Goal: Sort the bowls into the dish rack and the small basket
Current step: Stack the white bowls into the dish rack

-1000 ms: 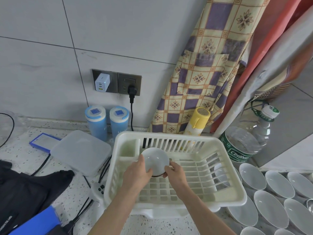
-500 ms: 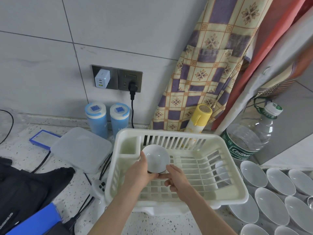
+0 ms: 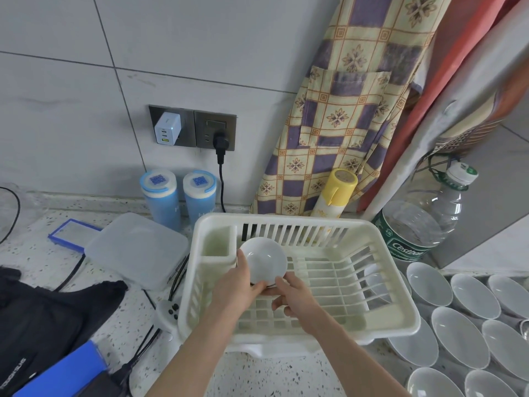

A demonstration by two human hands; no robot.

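A small white bowl (image 3: 264,260) is gripped at its left edge by the curled fingers (image 3: 254,286) of the left hand (image 3: 234,287), tilted on edge with its hollow facing up toward the camera, over the back left part of the dish rack (image 3: 395,329), just right of the rack's solid cutlery compartment. The right hand (image 3: 294,299) is held just below the bowl's lower rim, its fingers loosely curled; whether the rim is touched cannot be told, and nothing is seen to be gripped by it. No bowl is yet seen standing free in the rack's slots. Many larger white bowls (image 3: 458,342) are left waiting on the bench (image 3: 274,373) to the right of the rack. The small basket is not in view. The sorting is judged to be at an early stage, with most of it left.
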